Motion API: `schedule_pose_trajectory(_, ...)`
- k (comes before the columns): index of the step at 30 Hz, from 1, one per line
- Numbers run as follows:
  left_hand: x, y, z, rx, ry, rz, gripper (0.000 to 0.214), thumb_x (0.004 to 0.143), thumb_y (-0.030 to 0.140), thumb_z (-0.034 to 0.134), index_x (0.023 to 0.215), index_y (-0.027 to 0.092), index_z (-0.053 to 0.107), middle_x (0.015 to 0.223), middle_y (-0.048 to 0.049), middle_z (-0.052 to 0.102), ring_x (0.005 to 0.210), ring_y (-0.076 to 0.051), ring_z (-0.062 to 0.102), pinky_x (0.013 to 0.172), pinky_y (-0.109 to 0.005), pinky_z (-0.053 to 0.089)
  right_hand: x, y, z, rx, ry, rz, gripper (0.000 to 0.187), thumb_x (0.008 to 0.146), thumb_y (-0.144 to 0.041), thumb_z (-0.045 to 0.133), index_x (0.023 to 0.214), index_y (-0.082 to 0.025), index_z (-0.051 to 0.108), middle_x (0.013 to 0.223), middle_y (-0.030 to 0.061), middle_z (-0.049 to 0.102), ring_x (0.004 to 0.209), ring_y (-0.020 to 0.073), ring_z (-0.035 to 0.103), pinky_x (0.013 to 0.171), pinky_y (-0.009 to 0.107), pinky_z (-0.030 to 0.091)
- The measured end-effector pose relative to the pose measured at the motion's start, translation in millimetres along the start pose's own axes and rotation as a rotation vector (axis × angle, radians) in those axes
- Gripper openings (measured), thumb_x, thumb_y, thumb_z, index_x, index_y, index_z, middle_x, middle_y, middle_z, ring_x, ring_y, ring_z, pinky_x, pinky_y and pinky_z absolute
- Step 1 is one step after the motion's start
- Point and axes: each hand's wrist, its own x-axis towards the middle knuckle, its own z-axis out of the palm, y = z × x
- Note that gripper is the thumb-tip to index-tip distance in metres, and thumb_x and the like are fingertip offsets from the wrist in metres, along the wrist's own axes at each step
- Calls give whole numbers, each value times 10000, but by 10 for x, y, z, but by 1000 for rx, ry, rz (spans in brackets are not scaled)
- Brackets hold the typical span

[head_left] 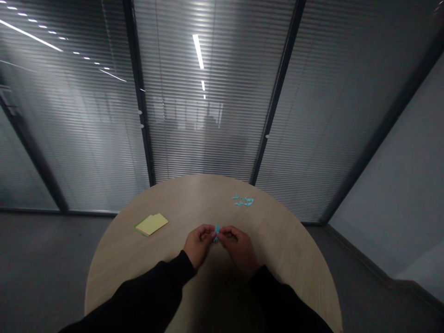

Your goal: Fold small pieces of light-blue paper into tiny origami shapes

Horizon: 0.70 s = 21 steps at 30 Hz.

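Note:
Near the middle of the round table, my left hand [200, 243] and my right hand [240, 247] meet fingertip to fingertip. Between them is a small light-blue folded paper piece [217, 229], pinched from both sides. Its upper part sticks up above the fingers, and a bit more blue shows below them. The fingers cover the rest, so its full shape is hidden. Both hands are closed in a pinch. Farther off to the right lie several small light-blue pieces [248, 200], grouped in short rows; they look like folded paper too.
The wooden round table [194, 194] bears a stack of yellow paper sheets [152, 224] at the left, with a green edge showing beneath. Behind the table stands a glass partition with blinds [208, 148] and dark frames. A plain wall [398, 199] rises at the right.

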Motion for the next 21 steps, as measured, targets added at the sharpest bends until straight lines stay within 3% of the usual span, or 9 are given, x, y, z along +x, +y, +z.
schedule_pose_trajectory(4, -6, -2, 14, 30, -38, 37, 347, 682, 414, 805, 859, 145, 676, 779, -50, 702, 706, -160, 634, 714, -286, 484, 8, 3, 11, 54, -37, 63, 264, 823, -422, 663, 837, -160, 697, 701, 27, 675, 615, 154, 607, 569, 251, 495)
schedule_pose_trajectory(9, -5, -15, 5, 51, -74, 53, 347, 701, 422, 789, 881, 147, 677, 820, -69, 707, 749, -177, 643, 748, -301, 489, 5, -51, 12, 67, -100, 56, 241, 857, -398, 609, 850, -168, 681, 683, 11, 649, 586, 139, 581, 557, 241, 490)
schedule_pose_trajectory(14, -11, 43, -10, 263, -5, 93, 306, 729, 417, 750, 869, 147, 711, 785, -62, 709, 696, -174, 617, 685, -286, 464, 6, -18, -7, -12, -37, -19, 251, 840, -421, 641, 852, -173, 673, 692, 18, 655, 593, 144, 585, 519, 230, 462)
schedule_pose_trajectory(17, -8, 80, -28, 355, -6, 131, 252, 755, 390, 723, 841, 153, 725, 712, -43, 699, 645, -169, 595, 640, -276, 443, 6, 33, 4, 50, -27, 1, 296, 839, -466, 646, 910, -179, 666, 634, 4, 635, 545, 147, 579, 480, 234, 451)
schedule_pose_trajectory(21, -10, 82, -34, 272, -62, 127, 237, 793, 380, 695, 875, 158, 713, 761, -58, 730, 692, -186, 649, 683, -291, 482, -7, 32, 35, 181, -28, -20, 299, 838, -465, 662, 950, -187, 662, 754, 42, 712, 664, 183, 674, 621, 296, 558)
